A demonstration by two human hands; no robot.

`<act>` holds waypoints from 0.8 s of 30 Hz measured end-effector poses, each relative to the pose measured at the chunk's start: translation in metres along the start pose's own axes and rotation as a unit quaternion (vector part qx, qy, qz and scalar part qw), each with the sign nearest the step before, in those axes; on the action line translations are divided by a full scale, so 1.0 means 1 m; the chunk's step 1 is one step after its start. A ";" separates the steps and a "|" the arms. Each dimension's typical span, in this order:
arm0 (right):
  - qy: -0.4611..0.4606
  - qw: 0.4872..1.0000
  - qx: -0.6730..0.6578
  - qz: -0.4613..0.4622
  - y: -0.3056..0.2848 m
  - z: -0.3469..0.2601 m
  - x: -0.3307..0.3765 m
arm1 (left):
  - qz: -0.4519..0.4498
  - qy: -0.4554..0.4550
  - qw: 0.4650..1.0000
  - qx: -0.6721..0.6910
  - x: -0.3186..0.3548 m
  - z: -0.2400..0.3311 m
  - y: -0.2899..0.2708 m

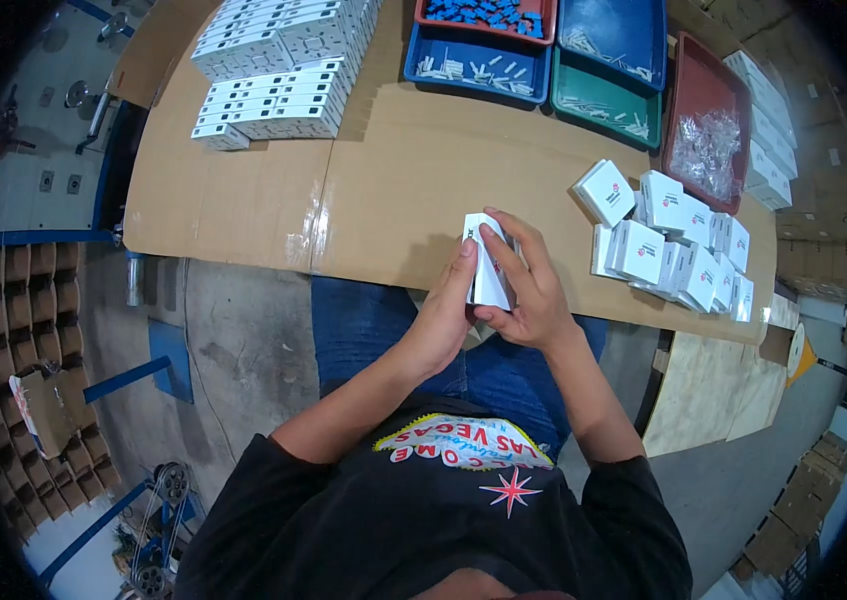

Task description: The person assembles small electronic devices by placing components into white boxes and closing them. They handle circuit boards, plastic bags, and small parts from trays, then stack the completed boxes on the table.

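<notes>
Both hands meet over the near edge of the cardboard-covered table, just above the person's lap, and between them is one small white box. The box stands nearly upright, its long axis running from the palms up toward the table's far side, tilted a little to the person's left.

The left hand cups the box from the left, thumb pressed up along its left face. The right hand wraps it from the right, fingers laid across the front and curled over the top end. So both hands are closed on the box, pinching it between them, neither spread. The right hand covers more of it and sits closer to its top end; the left supports it lower down.

To the right of the box, well apart from it, lies a loose heap of white boxes of the same kind. Beyond the box, at the table's far left, flat white cartons are stacked in rows. Farther right along the far edge stand blue trays with small pieces, a green tray, and a red tray holding clear bags
</notes>
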State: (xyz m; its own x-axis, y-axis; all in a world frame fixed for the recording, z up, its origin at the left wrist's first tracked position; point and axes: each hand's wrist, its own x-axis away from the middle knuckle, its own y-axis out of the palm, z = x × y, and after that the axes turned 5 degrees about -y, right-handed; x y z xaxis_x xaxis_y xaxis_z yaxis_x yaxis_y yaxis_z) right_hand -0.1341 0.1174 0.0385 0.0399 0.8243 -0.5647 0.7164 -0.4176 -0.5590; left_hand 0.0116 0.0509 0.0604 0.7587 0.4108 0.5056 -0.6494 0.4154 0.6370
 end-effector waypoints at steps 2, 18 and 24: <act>-0.010 1.000 0.006 0.023 0.006 0.001 0.004 | 0.007 0.004 1.000 0.000 0.001 0.002 0.002; 0.102 0.988 -0.078 0.087 0.012 0.001 0.013 | -0.005 -0.025 0.996 0.085 -0.005 -0.002 0.005; 0.207 0.964 -0.161 0.045 0.005 -0.014 -0.002 | 0.036 0.097 0.977 -0.187 -0.025 -0.022 -0.026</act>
State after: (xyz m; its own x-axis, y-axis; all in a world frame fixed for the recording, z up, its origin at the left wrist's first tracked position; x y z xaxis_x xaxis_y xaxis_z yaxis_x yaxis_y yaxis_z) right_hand -0.1209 0.1186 0.0451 0.3396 0.8998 -0.2739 0.8735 -0.4097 -0.2628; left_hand 0.0080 0.0478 0.0186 0.7094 0.5808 0.3993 -0.7021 0.6319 0.3283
